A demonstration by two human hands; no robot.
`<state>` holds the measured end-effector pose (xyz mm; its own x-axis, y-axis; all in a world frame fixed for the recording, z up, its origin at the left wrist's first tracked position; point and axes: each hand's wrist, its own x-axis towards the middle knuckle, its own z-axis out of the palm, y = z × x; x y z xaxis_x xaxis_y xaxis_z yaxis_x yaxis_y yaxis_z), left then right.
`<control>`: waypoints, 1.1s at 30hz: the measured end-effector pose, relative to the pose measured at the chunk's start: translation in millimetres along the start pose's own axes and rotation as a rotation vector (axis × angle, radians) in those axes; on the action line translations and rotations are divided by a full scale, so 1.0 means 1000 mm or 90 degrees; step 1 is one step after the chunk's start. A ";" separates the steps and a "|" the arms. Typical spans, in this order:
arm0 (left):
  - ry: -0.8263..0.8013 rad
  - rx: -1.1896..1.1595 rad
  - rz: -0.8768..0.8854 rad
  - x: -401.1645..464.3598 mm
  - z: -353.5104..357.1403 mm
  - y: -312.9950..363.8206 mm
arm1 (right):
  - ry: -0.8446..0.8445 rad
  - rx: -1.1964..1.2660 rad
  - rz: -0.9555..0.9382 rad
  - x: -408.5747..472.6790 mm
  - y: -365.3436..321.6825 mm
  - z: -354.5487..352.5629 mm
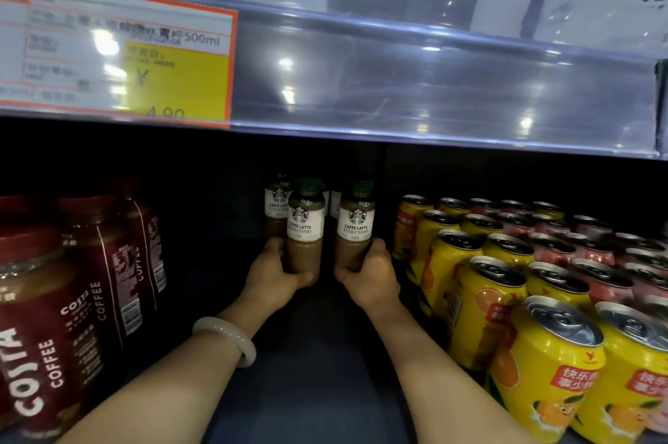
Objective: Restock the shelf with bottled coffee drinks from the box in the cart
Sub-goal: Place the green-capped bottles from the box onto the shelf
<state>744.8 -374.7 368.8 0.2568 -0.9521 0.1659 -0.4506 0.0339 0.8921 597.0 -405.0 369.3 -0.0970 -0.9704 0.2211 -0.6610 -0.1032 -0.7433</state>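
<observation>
Deep inside, left hand (272, 275) and right hand (372, 273) each holding a latte bottle (305, 226), bases hidden.

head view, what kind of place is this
Most likely a supermarket drinks aisle: an orange and yellow paper price tag on the shelf edge, rows of yellow orange-drink cans, and dark red Costa coffee bottles stocked alongside.

A dark shelf (318, 353) carries maroon Costa coffee bottles (54, 317) at left, latte bottles (305, 226) standing upright at the back centre, and rows of yellow juice cans (542, 364) and red cans (564, 244) at right.
</observation>
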 end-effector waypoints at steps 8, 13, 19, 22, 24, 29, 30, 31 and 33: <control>0.028 0.030 0.004 0.002 0.003 0.000 | -0.012 0.007 0.016 -0.001 -0.001 -0.002; 0.064 0.053 0.000 0.002 0.006 0.000 | -0.009 -0.004 0.020 -0.002 -0.003 -0.002; 0.072 0.096 0.001 0.001 0.014 0.005 | 0.005 -0.017 0.013 -0.002 -0.002 -0.001; 0.081 0.117 0.008 -0.001 0.016 0.008 | 0.010 -0.023 0.006 -0.002 -0.002 -0.001; 0.076 0.119 0.005 -0.001 0.017 0.009 | 0.011 -0.025 0.002 -0.002 -0.001 -0.002; 0.053 0.118 -0.009 0.002 0.014 0.007 | -0.001 -0.022 -0.008 -0.002 0.000 -0.003; 0.054 0.118 -0.009 0.002 0.014 0.007 | -0.005 -0.022 -0.008 -0.002 0.000 -0.003; 0.056 0.119 -0.010 0.002 0.014 0.007 | -0.006 -0.022 -0.008 -0.002 0.000 -0.003; 0.061 0.119 -0.012 0.002 0.015 0.007 | -0.003 -0.019 -0.006 -0.002 -0.001 -0.003</control>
<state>729.5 -381.3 369.5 0.3425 -0.9188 0.1964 -0.5935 -0.0495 0.8033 595.2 -402.3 371.7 -0.0872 -0.9705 0.2249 -0.6833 -0.1060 -0.7224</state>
